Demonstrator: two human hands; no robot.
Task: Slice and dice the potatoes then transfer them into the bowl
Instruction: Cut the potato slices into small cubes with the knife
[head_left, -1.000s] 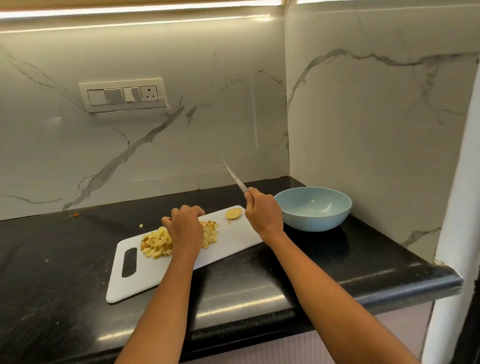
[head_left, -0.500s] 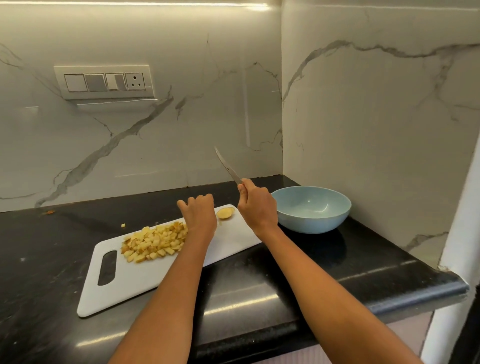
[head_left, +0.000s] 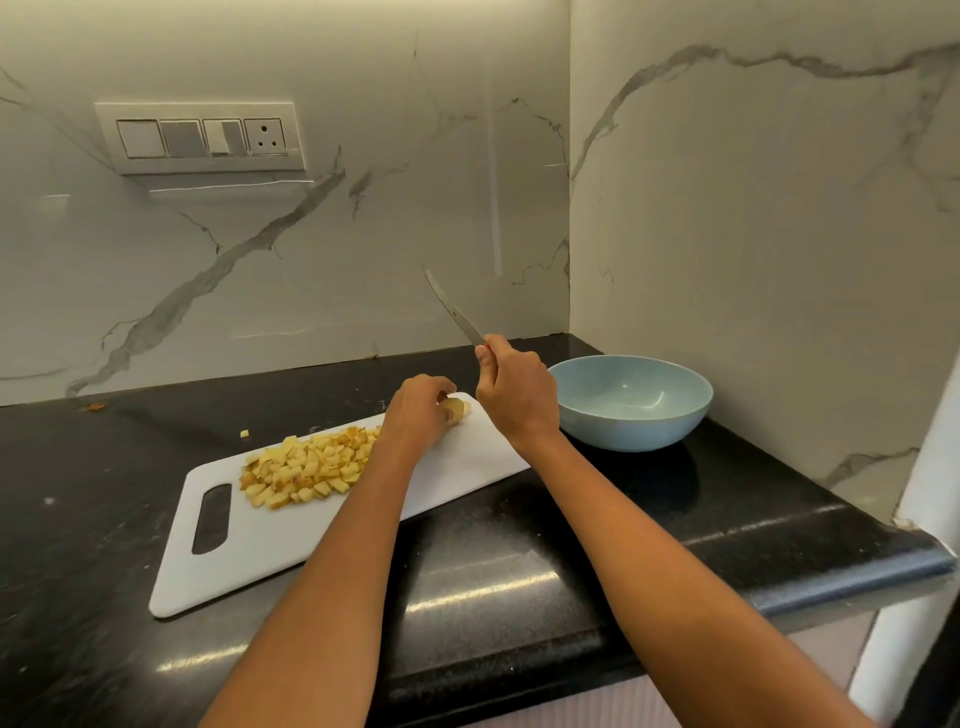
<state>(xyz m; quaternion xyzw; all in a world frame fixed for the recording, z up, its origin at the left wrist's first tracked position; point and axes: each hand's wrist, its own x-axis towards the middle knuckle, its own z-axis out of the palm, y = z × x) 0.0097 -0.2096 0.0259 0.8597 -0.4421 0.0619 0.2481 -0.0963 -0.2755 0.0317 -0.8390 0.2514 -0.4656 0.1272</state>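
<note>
My left hand (head_left: 418, 410) has just moved. A second ago it sat on the pile of potato cubes (head_left: 306, 467). Now it has slid to the right, to the far right end of the white cutting board (head_left: 291, 540). There my fingers are curled around the last potato piece (head_left: 457, 408), the little round slice that was lying alone there. I am holding it, but I cannot tell if it is lifted or still resting on the board.

My right hand (head_left: 514, 395) is wrapped tight around the handle of the knife (head_left: 451, 306). The blade points up and to the far left, away from the board. It has stayed up in the air like that the whole time, just beside my left hand.

The cubes are uncovered now. They lie in a heap on the left middle part of the board, near the handle hole. One tiny cube (head_left: 244, 433) sits off the board on the black counter (head_left: 519, 587), on the far side.

The blue bowl (head_left: 631, 402) is on the counter just to the right of the board, near the corner of the wall. I see no potato in it.

So I think most of the cutting is done. This last piece needs to be cut small like the others. After that all the cubes must go into the bowl. I should keep my left fingers tucked back when the knife comes down, because the piece is small and my fingers are close.
</note>
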